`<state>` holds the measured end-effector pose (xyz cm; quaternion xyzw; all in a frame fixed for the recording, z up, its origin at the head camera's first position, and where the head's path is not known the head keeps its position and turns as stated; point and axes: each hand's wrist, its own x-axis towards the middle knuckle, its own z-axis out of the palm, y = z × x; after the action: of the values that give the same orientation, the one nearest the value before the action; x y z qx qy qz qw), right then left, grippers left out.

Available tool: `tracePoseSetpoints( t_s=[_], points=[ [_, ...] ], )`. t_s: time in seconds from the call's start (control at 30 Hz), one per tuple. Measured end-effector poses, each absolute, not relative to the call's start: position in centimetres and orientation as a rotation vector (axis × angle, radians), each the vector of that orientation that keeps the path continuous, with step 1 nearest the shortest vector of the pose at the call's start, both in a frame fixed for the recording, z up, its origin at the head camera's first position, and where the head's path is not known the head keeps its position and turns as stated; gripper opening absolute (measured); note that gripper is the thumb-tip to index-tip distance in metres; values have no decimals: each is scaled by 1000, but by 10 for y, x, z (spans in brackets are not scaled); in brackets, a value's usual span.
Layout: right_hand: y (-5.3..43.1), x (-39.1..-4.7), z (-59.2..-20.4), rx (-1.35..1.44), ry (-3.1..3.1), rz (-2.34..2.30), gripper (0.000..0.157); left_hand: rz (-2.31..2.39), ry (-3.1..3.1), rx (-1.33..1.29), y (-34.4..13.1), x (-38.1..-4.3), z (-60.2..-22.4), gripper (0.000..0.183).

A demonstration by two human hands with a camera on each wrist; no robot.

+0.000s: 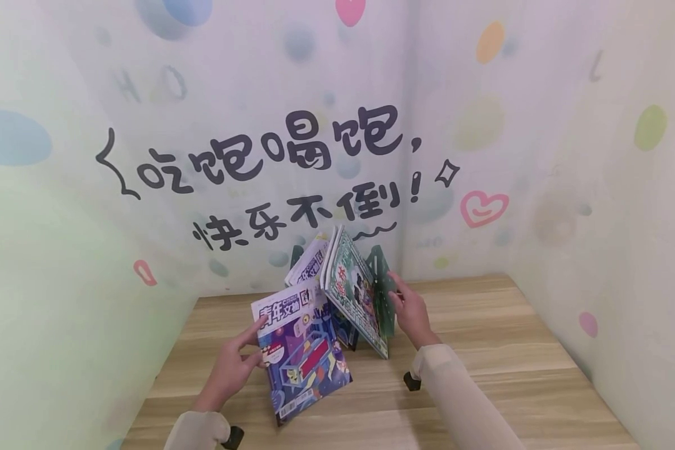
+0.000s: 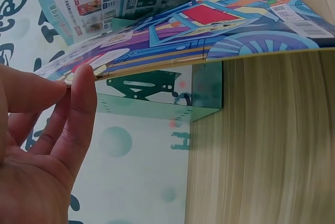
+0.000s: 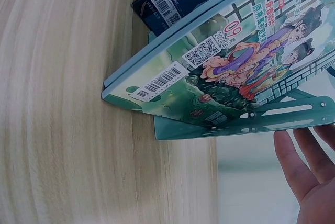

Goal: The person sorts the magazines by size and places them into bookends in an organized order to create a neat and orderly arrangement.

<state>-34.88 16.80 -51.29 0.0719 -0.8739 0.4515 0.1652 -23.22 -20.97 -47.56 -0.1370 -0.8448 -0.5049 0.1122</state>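
My left hand point(image 1: 232, 369) pinches the left edge of a purple-blue magazine point(image 1: 306, 356) between thumb and fingers. The magazine is tilted in front of the others, its cover toward me. Behind it, green-covered magazines point(image 1: 355, 281) lean in a slant, and another purple magazine point(image 1: 309, 265) stands to their left. At the right, the fingers of my right hand point(image 1: 415, 312) touch the outer face of a green metal bookend point(image 3: 272, 119), fairly straight. In the left wrist view, a second green bookend panel point(image 2: 207, 85) shows under the held magazine.
The wood-grain table point(image 1: 472, 369) reaches back to a white wall point(image 1: 315, 75) printed with large dark characters and coloured spots. Side walls close in at left and right. Black wrist mounts point(image 1: 412, 381) sit below the sleeves.
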Motion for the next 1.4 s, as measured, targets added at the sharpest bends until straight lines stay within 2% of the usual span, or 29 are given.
tracePoseSetpoints(
  t_s=[0.4,0.63,1.4],
  points=[
    [169,-350,-515,199,-2498,1307,51,-1463,-2522,-322,-206,-234,-479,74],
    [169,-350,-514,197,-2497,1313,51,-1409,-2517,-327,-203,-237,-480,68],
    [169,-350,-517,193,-2491,1316,51,-1331,-2453,-281,-190,-244,-481,68]
  ],
)
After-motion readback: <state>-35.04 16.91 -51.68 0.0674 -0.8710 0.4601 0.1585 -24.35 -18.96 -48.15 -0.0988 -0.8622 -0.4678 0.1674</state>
